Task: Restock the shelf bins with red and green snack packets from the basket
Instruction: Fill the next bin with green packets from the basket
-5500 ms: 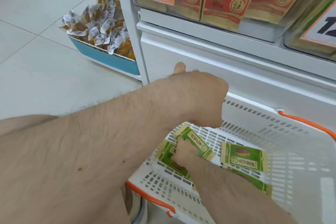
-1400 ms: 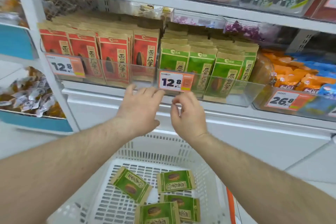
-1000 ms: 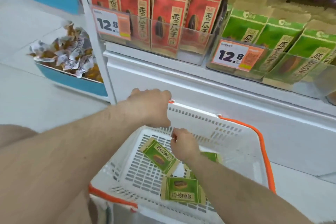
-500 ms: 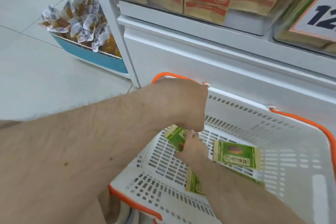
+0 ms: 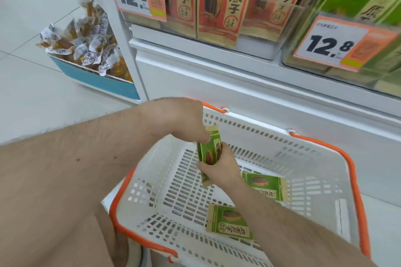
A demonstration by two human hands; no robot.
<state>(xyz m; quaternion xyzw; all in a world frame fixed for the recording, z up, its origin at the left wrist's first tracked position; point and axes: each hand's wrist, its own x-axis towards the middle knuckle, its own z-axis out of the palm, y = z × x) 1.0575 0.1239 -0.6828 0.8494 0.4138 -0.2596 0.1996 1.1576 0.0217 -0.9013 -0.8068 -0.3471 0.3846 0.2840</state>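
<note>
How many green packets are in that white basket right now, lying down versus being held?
Green snack packets lying flat on the white plastic basket floor: 2
Green snack packet held upright by both hands, left hand, right hand: 1
Total: 3

- Left hand (image 5: 184, 121), its bare forearm reaching in from the left, bends down at the wrist, fingers pinching the top of an upright green snack packet (image 5: 209, 151).
- Right hand (image 5: 221, 171) grips the packet's lower part, fingers curled round it.
</note>
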